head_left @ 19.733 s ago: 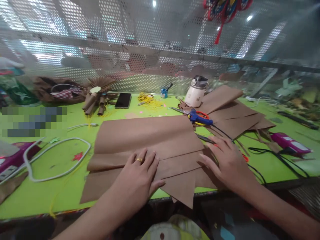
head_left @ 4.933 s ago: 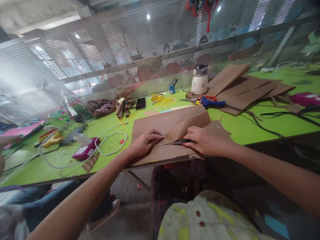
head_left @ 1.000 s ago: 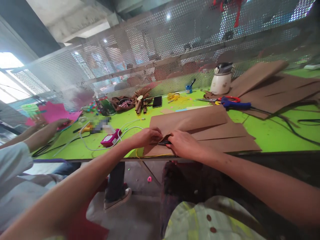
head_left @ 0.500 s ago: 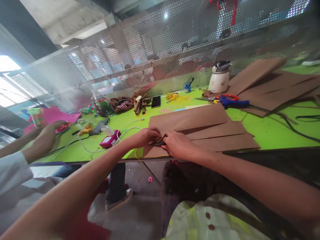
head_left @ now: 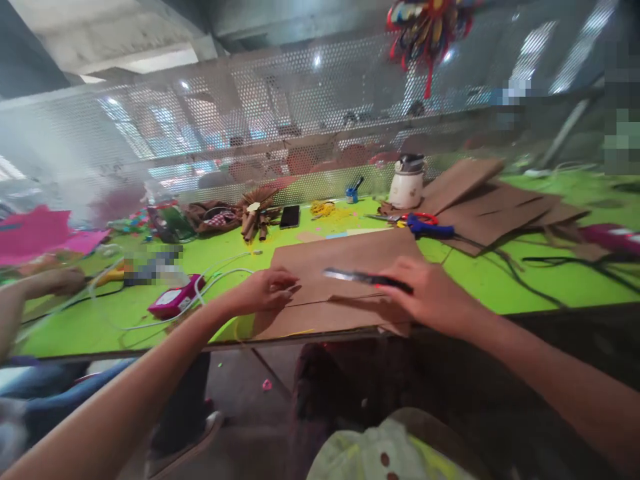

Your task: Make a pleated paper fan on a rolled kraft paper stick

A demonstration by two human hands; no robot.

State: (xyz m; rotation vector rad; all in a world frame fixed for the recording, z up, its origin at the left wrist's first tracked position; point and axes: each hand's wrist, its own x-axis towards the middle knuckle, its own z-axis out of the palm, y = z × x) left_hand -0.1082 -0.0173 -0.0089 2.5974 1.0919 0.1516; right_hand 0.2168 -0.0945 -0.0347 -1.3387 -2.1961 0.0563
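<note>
Brown kraft paper (head_left: 345,250) lies on the green table in front of me, with a cut edge running across it. My right hand (head_left: 425,293) is closed around a utility knife (head_left: 367,277). Its blade points left, above the paper. At the left part of the sheet my left hand (head_left: 265,290) rests with half-bent fingers spread apart, and nothing shows in them.
Beyond the paper are a glue gun (head_left: 425,227), scissors (head_left: 387,219), a white bottle (head_left: 406,183) and a phone (head_left: 290,217). A pink power strip (head_left: 175,297) with white cable sits left. Another person's hand (head_left: 65,281) is at far left. More brown paper (head_left: 480,213) is piled right.
My hands, together at the paper before, have parted. The right one has lifted the knife up and right off the sheet. The other person's hand has lowered towards the table.
</note>
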